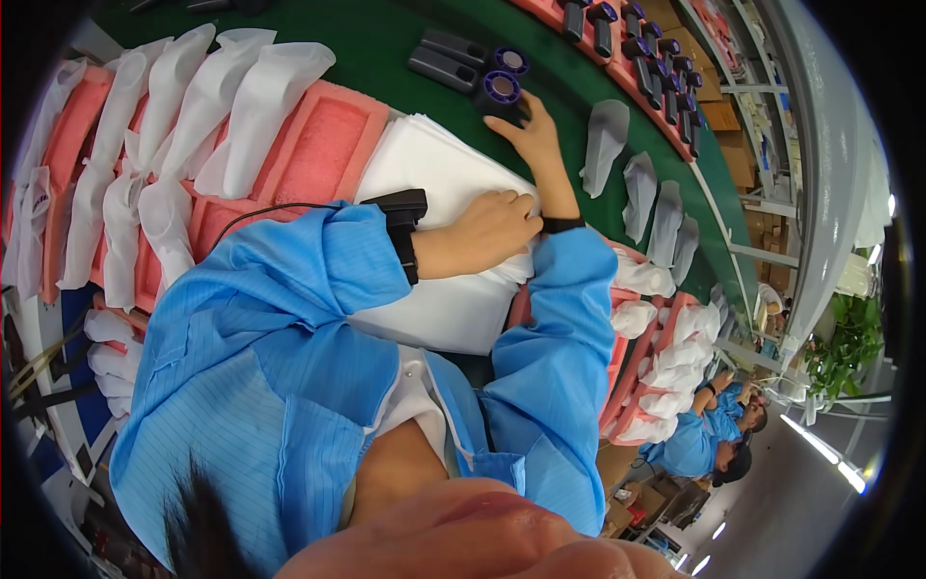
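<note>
A thick stack of white packing sheets (pixel 424 159) lies in front of me. My left hand (pixel 482 232) rests on it with fingers curled in, pinching the top sheet near the stack's right edge. Beyond the stack, my right hand (pixel 526 130) has its thumb and fingers around the round head of a black handheld device (pixel 501 89) with a purple ring, like a small hair dryer. Its handle points left on the green table. Right behind it lies a second black device (pixel 511 62) of the same kind.
Pink foam trays (pixel 328 145) at left hold several devices in white sleeves (pixel 256 106). More sleeved pieces (pixel 606 145) lie on the green table (pixel 386 68) at right. A far pink tray (pixel 617 63) carries bare devices. Wrapped pieces (pixel 675 362) fill trays near my right elbow. Co-workers (pixel 709 434) sit beyond.
</note>
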Demonstrator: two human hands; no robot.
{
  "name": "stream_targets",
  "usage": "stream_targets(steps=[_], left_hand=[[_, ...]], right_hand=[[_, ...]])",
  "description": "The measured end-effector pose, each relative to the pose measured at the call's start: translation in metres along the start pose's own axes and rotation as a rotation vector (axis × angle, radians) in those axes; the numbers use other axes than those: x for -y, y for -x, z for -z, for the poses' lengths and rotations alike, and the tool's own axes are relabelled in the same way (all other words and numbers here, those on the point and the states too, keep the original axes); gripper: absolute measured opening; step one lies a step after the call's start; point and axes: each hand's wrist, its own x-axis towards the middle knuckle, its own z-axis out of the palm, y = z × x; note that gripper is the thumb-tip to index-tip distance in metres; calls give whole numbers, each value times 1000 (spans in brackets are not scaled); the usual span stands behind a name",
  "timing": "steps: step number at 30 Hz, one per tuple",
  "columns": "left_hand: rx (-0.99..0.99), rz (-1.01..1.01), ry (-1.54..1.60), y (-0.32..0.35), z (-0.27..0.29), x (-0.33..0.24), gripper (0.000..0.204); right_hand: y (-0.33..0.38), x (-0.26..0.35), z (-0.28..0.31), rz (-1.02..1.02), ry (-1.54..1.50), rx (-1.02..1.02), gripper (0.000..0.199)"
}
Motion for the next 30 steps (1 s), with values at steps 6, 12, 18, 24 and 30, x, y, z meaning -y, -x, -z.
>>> stream_targets(steps=[6, 12, 18, 24, 30], left_hand=[[-91, 9, 19, -1, -5, 1, 18], [35, 215, 346, -10, 22, 4, 12], [90, 300, 724, -19, 36, 20, 12], [137, 290, 774, -24, 49, 23, 15], [123, 317, 798, -25, 59, 29, 13]], right_hand=[[-11, 17, 1, -51, -161, 111, 59], [28, 57, 48, -126, -515, -98, 60], [60, 56, 87, 2, -466, -307, 61], [71, 29, 86, -54, -56, -421, 61], [81, 13, 103, -139, 42, -260, 59]])
